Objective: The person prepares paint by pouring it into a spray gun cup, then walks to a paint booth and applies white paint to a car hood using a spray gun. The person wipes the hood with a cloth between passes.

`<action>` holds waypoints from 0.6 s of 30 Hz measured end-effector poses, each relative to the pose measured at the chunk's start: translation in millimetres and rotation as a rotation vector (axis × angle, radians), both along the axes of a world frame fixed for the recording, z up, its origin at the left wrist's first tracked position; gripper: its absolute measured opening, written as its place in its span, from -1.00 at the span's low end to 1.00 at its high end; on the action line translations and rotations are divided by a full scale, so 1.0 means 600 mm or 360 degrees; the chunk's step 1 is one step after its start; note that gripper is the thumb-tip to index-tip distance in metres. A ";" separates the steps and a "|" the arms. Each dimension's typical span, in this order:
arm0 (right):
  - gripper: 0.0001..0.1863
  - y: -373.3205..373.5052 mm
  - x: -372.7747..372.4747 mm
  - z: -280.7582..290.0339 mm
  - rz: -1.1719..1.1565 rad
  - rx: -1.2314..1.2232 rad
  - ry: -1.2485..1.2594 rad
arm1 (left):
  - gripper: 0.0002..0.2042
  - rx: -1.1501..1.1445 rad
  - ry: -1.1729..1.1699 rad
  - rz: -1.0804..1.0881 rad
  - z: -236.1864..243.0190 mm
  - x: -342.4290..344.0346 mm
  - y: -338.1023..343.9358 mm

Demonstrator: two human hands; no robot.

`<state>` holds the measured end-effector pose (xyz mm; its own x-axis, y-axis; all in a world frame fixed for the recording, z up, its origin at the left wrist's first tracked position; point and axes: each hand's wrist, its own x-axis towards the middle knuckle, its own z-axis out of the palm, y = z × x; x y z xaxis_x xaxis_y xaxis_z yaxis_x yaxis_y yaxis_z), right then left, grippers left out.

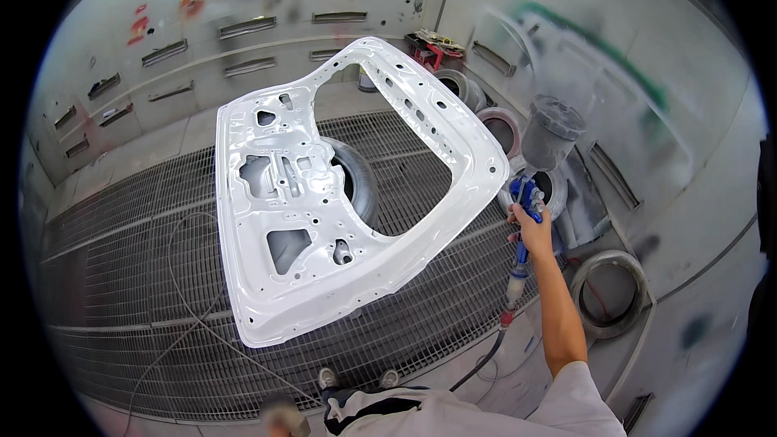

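One hand visible: right hand [532,231] clenched round blue spray gun [528,194], beside white panel [324,194] edge; left hand unseen. Risk: hose [486,360] trailing below wrist could brush wet paint.

Glossy white car panel [324,194], blue spray gun [528,197] with grey cup [552,131], grey grated floor [121,275]

Tyre [360,182] under panel, rims [609,291] along wall

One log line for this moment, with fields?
right hand: holds spray gun | left hand: not visible | white car panel: beside gun, over floor grate
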<state>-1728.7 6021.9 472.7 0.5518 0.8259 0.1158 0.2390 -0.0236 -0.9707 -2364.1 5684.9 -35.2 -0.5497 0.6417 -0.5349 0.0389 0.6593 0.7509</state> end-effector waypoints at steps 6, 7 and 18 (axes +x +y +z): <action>-0.77 0.020 -0.029 0.057 0.0085 0.0000 -0.0073 | -0.59 -0.0028 0.0117 -0.0083 -0.021 0.030 -0.002; -0.77 0.030 -0.018 0.055 0.0120 -0.0028 -0.0115 | -0.59 -0.0030 0.0136 -0.0102 -0.024 0.035 0.002; -0.82 0.158 -0.047 0.197 0.0212 -0.0118 -0.0380 | -0.59 0.0041 0.0191 -0.0304 -0.049 0.110 0.071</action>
